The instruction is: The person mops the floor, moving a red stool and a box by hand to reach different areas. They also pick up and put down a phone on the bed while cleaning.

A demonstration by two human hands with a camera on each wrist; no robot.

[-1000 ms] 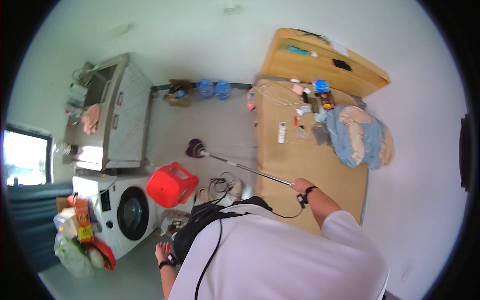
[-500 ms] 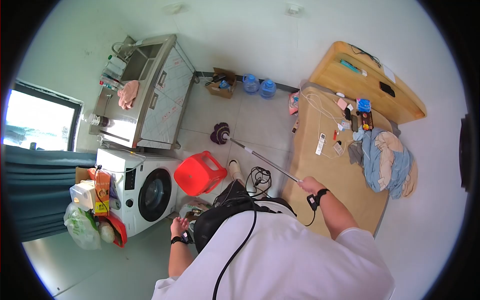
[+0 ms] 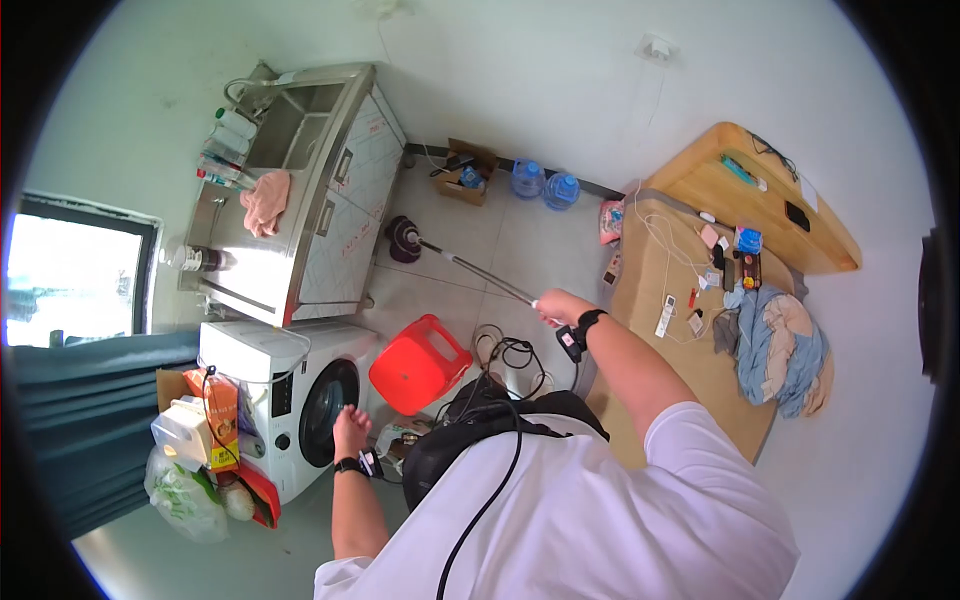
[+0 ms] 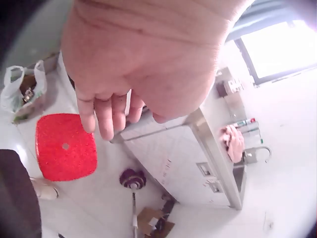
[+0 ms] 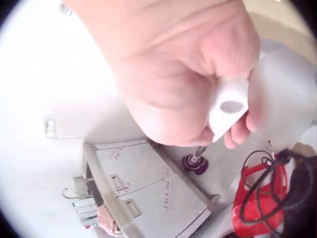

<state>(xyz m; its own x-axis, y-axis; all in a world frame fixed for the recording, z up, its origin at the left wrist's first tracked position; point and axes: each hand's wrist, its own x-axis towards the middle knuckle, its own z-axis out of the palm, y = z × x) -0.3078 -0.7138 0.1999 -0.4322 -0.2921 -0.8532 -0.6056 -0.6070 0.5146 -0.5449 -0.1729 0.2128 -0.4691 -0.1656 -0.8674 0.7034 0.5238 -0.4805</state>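
Note:
My right hand (image 3: 563, 308) grips the upper end of a mop (image 3: 470, 267), fingers curled round its handle. In the right wrist view the white handle end (image 5: 229, 106) pokes out of the fist. The pole slants down to a purple mop head (image 3: 403, 240) on the floor, close by the foot of the sink cabinet (image 3: 345, 200). My left hand (image 3: 351, 432) hangs in front of the washing machine, fingers loosely bent and holding nothing. In the left wrist view its fingers (image 4: 105, 121) overlap the cabinet's edge.
A red plastic stool (image 3: 412, 365) stands between the washing machine (image 3: 290, 400) and my feet, near a loop of black cable (image 3: 518, 352). The bed (image 3: 640, 340) lies to the right. Water jugs (image 3: 561, 191) and a cardboard box (image 3: 464, 170) line the back wall.
The mop head has slid left across the floor to the sink cabinet, my right arm reaching further forward. My left hand has risen before the washing machine. The head view has turned.

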